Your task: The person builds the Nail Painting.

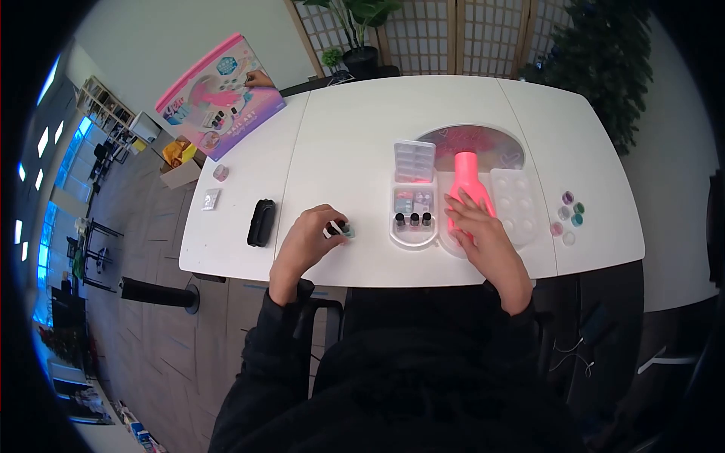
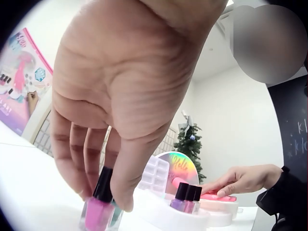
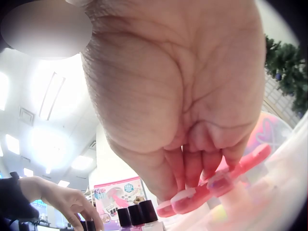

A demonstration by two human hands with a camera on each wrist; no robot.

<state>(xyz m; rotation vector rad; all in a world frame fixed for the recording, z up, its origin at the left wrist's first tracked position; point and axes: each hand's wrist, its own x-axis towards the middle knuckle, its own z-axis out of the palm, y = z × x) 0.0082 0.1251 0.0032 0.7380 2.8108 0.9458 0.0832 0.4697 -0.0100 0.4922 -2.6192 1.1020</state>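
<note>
On the left of the table, my left hand (image 1: 306, 234) reaches down with fingers and thumb round the black cap of a pink nail polish bottle (image 2: 98, 214). A green bottle (image 2: 116, 216) shows just behind it, partly hidden. My right hand (image 1: 487, 241) lies with extended fingers over a pink model hand (image 1: 468, 174), its fingertips on the model's fingers. That model hand rests on a white base between a compartment tray (image 1: 413, 243) and a white tray with round wells (image 1: 513, 204). Several black-capped polish bottles (image 1: 414, 220) stand in the compartment tray.
Several small glitter pots (image 1: 577, 220) sit at the right. A black case (image 1: 261, 223), a white packet (image 1: 211, 199) and a small round container (image 1: 220, 173) lie at the left. The nail art box (image 1: 219, 98) stands at the back left corner.
</note>
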